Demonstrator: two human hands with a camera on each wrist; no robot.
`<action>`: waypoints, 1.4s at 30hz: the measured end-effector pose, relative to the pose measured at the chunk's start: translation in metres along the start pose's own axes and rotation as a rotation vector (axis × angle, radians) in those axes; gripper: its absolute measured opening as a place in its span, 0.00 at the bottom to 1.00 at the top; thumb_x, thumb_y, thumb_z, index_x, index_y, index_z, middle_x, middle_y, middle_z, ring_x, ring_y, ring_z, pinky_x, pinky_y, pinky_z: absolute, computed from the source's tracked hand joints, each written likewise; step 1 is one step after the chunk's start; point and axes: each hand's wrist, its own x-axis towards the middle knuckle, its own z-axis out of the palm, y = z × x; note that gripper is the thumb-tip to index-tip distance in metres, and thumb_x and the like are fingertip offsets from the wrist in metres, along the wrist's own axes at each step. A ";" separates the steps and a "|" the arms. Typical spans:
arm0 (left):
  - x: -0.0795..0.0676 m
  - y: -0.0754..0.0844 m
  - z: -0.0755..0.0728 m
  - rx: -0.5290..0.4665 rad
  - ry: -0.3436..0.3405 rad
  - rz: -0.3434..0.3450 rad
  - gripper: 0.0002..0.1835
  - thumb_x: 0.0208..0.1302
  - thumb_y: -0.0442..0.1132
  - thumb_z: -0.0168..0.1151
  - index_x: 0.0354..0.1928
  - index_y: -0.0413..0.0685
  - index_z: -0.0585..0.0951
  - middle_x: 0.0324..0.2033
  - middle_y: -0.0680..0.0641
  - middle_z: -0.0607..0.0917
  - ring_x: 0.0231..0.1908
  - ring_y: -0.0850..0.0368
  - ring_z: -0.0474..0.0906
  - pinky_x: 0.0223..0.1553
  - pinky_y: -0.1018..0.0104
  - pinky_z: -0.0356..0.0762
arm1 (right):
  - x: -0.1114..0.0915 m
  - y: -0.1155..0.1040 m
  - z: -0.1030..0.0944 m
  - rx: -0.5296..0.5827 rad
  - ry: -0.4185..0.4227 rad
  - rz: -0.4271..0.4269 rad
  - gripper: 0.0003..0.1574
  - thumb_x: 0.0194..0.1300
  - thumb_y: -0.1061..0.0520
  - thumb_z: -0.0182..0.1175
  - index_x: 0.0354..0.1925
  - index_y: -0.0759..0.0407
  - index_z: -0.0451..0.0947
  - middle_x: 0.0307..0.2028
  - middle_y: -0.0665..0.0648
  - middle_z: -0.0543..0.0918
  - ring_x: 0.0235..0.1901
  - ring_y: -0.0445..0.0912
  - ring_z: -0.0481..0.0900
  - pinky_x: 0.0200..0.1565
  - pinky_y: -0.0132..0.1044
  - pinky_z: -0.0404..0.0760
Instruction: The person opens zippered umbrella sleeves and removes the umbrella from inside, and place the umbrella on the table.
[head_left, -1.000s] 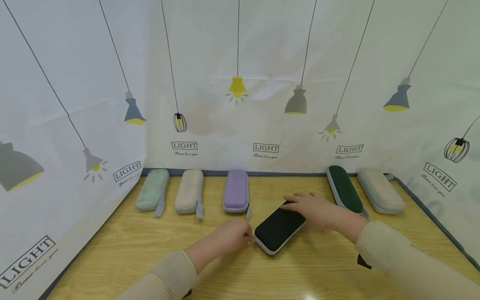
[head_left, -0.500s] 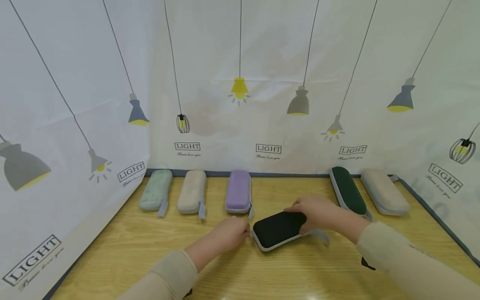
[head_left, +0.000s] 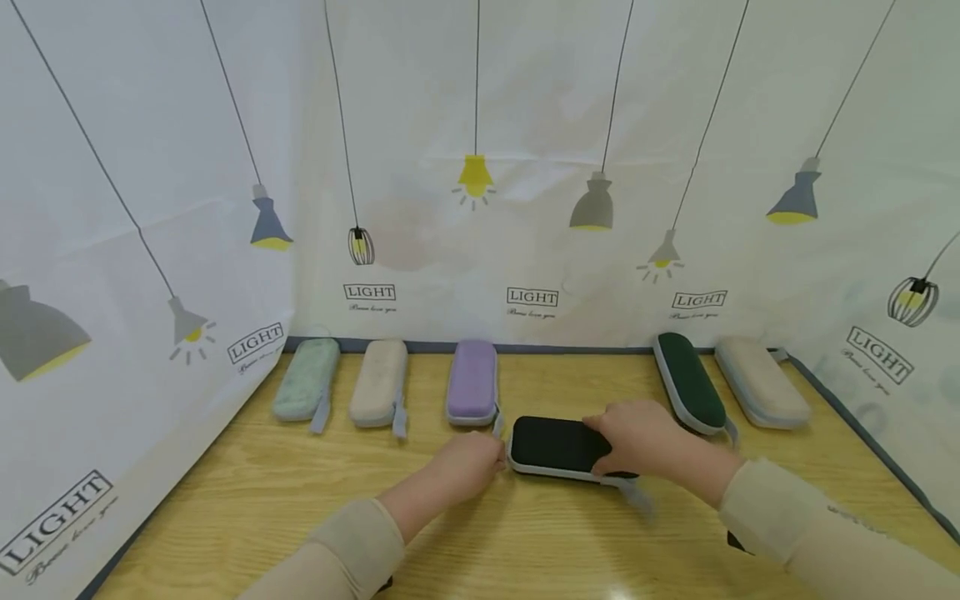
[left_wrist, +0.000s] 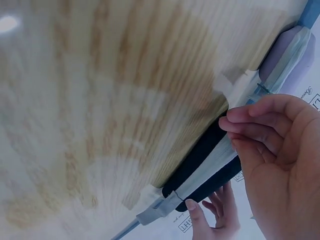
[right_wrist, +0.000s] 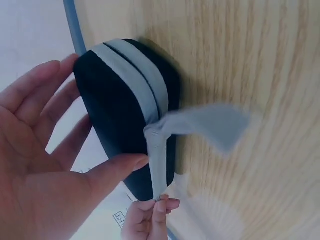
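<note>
Right hand (head_left: 637, 433) holds the right end of the black case (head_left: 558, 442), with the thumb and fingers well apart and the case between them. Left hand (head_left: 468, 462) has its fingers bent in and its tips close together, and it pinches the case's left end; the small bit in its tips is too tiny to name. Half a second ago the case sat on a slant, and now it has turned to lie almost straight from side to side. So its long side, with the pale zip band (head_left: 555, 472), faces the person, which should make the band easier to get at. A grey tab (right_wrist: 215, 127) at the right end is blurry. The case is over the front part of the worktop (head_left: 300, 483), nearer than the purple case (head_left: 472, 379) and the dark green case (head_left: 690, 383); I can't tell if it touches the wood. The cloth (head_left: 450, 83) behind says "LIGHT" in little boxes, with curly words under them that are hard to read. The right sleeve (head_left: 810, 517) has faint marks that I can't read, and no case shows a brand name.
</note>
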 end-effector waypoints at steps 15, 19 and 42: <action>0.021 0.017 0.014 0.146 0.035 0.009 0.08 0.57 0.38 0.60 0.20 0.52 0.78 0.17 0.54 0.78 0.21 0.60 0.74 0.23 0.67 0.72 | 0.007 -0.016 -0.001 -0.065 0.009 0.049 0.34 0.40 0.28 0.63 0.31 0.53 0.75 0.20 0.48 0.73 0.18 0.43 0.70 0.20 0.40 0.70; 0.025 0.024 0.012 0.199 0.073 0.021 0.08 0.55 0.37 0.60 0.20 0.51 0.77 0.16 0.53 0.77 0.20 0.60 0.74 0.22 0.66 0.72 | 0.008 -0.020 0.000 -0.054 0.019 0.087 0.34 0.40 0.27 0.62 0.29 0.53 0.75 0.18 0.49 0.72 0.17 0.43 0.69 0.20 0.39 0.69; 0.030 0.053 0.013 -0.107 0.023 0.114 0.13 0.57 0.39 0.58 0.16 0.52 0.75 0.16 0.58 0.74 0.19 0.65 0.68 0.23 0.73 0.66 | 0.010 -0.035 0.003 -0.005 0.123 0.204 0.35 0.46 0.28 0.58 0.27 0.58 0.72 0.17 0.52 0.72 0.16 0.45 0.69 0.15 0.39 0.67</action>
